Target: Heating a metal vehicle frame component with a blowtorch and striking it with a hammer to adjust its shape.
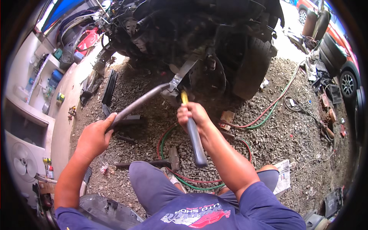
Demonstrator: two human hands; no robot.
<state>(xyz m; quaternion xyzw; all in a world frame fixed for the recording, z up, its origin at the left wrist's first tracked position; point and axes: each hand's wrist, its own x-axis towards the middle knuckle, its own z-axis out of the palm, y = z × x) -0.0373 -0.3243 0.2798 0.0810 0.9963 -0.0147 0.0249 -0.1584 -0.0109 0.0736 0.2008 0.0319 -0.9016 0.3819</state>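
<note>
A long grey metal bar [140,99] is gripped near its lower end by my left hand [94,137], fingers wrapped round it. Its upper end meets a flat metal arm [188,69] that slants down from under the raised vehicle front [172,28]. My right hand [194,114] is closed on a hammer [196,143] with a dark grey grip and yellow shaft. The grip points back toward me. The hammer's far end lies by the joint where bar and arm meet; its head is hard to make out in the shadow.
A wheel [253,69] stands right of the joint. Red and green hoses [264,123] loop across the gravel [276,143]. Before my knees lies a sledgehammer [174,159]. Stacked tires [332,53] and scattered parts line the right side; a fan [23,161] stands at left.
</note>
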